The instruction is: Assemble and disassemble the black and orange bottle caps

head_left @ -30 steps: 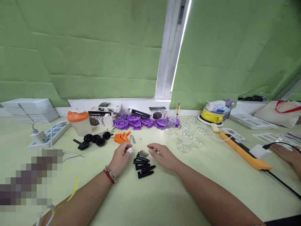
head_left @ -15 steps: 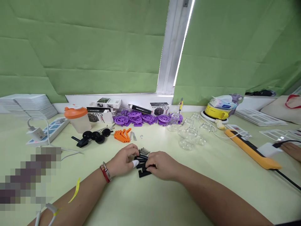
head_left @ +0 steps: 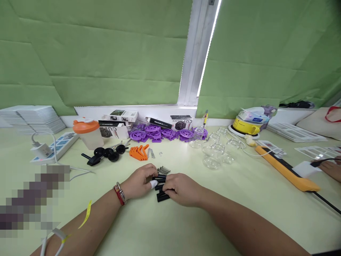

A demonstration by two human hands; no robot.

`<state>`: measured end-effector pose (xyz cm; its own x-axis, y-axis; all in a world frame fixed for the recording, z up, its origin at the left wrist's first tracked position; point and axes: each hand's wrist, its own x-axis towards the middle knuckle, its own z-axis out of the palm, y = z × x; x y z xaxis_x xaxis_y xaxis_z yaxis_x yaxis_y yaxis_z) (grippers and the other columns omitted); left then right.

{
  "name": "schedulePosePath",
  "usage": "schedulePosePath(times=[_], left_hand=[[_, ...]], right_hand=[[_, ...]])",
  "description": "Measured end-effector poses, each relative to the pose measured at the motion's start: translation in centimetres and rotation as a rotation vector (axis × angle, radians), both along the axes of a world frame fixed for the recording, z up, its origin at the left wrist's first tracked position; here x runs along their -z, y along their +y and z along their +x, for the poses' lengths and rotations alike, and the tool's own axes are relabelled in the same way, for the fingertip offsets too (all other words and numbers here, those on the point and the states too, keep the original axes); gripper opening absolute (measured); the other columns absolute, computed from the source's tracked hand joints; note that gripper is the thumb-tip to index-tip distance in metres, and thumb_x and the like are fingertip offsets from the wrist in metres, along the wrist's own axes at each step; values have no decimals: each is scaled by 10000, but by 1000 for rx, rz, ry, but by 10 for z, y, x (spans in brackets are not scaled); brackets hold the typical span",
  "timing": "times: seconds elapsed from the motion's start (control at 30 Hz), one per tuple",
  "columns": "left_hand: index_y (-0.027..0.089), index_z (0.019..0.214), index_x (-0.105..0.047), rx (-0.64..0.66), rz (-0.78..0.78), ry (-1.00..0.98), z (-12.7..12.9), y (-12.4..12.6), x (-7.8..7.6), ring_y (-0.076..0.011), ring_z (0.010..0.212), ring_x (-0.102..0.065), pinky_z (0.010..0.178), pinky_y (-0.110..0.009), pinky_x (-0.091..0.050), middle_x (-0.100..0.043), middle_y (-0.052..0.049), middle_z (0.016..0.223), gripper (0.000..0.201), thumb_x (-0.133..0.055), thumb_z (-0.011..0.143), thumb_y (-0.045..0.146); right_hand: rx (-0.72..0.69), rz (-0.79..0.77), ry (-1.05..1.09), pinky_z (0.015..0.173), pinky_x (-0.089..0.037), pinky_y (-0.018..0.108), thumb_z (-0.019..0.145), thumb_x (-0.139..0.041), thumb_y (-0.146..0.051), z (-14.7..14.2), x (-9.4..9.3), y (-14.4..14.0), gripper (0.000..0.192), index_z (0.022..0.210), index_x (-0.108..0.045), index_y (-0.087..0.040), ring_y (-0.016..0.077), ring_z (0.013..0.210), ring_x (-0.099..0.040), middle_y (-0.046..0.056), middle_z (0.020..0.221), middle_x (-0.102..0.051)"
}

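Observation:
Several short black bars [head_left: 163,197] lie side by side on the table between my hands. My left hand [head_left: 140,180] curls round the left ends of the upper bars, a white wrapping on its thumb tip. From the right, my right hand [head_left: 182,189] closes its fingers over the bars' right ends, hiding them. A small cluster of metal springs [head_left: 164,170] lies just beyond the bars. Farther back are orange plastic pieces [head_left: 137,153], metal pins [head_left: 151,153] and tiny bits [head_left: 160,154].
Purple plastic parts [head_left: 153,131] and printed boxes [head_left: 114,131] line the back. Black round-ended parts [head_left: 108,153] and an orange-lidded shaker [head_left: 90,133] stand left, clear glass-like pieces [head_left: 212,162] right. An orange power strip [head_left: 290,172] lies near another person's hand [head_left: 331,169].
My right hand has shifted slightly left and toward me over the bars, and the lowest bar now lies turned or closer to its neighbour. My left hand stays nearly still.

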<state>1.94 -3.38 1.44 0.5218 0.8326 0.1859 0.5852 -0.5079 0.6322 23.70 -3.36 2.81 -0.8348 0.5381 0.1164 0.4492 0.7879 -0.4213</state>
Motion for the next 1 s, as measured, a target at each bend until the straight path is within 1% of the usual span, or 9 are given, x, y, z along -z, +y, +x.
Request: schedulePosePath(times=[0.13, 0.23, 0.37, 0.47, 0.6, 0.77, 0.87, 0.93, 1.0], left_hand=[[189, 865, -568, 13, -5, 7, -1, 0, 0, -129, 669, -493, 603, -255, -420, -548, -40, 919, 113, -527, 760, 185], [189, 861, -564, 16, 10, 26, -1, -1, -2, -137, 690, -504, 622, -260, -421, -545, -39, 905, 109, -524, 760, 179], [190, 855, -569, 21, 21, 30, 0, 0, -2, -139, 695, -509, 625, -260, -420, -556, -42, 906, 113, -516, 758, 170], [189, 853, -583, 35, 28, 25, 0, 0, -3, -144, 709, -516, 631, -262, -422, -568, -47, 903, 123, -518, 750, 168], [189, 847, -589, 35, 35, 33, 0, 0, -4, -149, 721, -518, 635, -259, -423, -569, -47, 893, 124, -521, 747, 165], [194, 831, -572, 37, 38, 52, 0, -1, -3, -150, 729, -518, 644, -257, -419, -562, -36, 886, 111, -506, 754, 149], [195, 843, -562, 38, 41, 64, 0, 0, -4, -151, 741, -518, 656, -260, -420, -559, -37, 900, 116, -502, 758, 142], [195, 838, -558, 35, 51, 68, 0, 0, -4, -154, 755, -518, 669, -261, -421, -556, -37, 898, 108, -501, 763, 143], [193, 833, -561, 32, 57, 72, 0, 0, -4, -155, 762, -519, 679, -263, -423, -554, -37, 893, 97, -499, 773, 149]], right_hand=[[10, -18, 3, 651, -380, 224, 833, -484, -106, 2, -1, 1, 224, 803, -690, -188, 128, 735, -531, 23, 795, -593], [48, -35, 14, 684, -398, 230, 841, -478, -111, 4, -1, 4, 231, 856, -695, -190, 137, 769, -551, 29, 832, -616], [166, -69, 17, 705, -412, 245, 845, -462, -112, 9, -1, 12, 259, 913, -697, -198, 151, 797, -575, 36, 890, -653], [251, -102, 6, 716, -418, 255, 847, -459, -124, 13, -2, 17, 264, 916, -702, -198, 165, 828, -588, 44, 927, -670], [294, -160, -18, 674, -416, 250, 833, -499, -161, 15, -4, 18, 219, 890, -706, -200, 164, 793, -592, 41, 907, -685], [283, -197, -35, 616, -395, 239, 820, -523, -181, 14, -4, 16, 201, 900, -704, -216, 146, 722, -586, 23, 869, -689], [277, -152, -31, 640, -397, 241, 811, -545, -182, 14, -6, 15, 173, 871, -705, -206, 148, 739, -583, 26, 854, -681], [223, -119, -4, 671, -400, 236, 793, -571, -163, 13, -10, 12, 153, 850, -707, -204, 145, 760, -582, 20, 844, -672], [119, -119, 7, 684, -399, 224, 774, -608, -162, 12, -13, 8, 134, 844, -713, -209, 137, 769, -582, 9, 838, -665]])
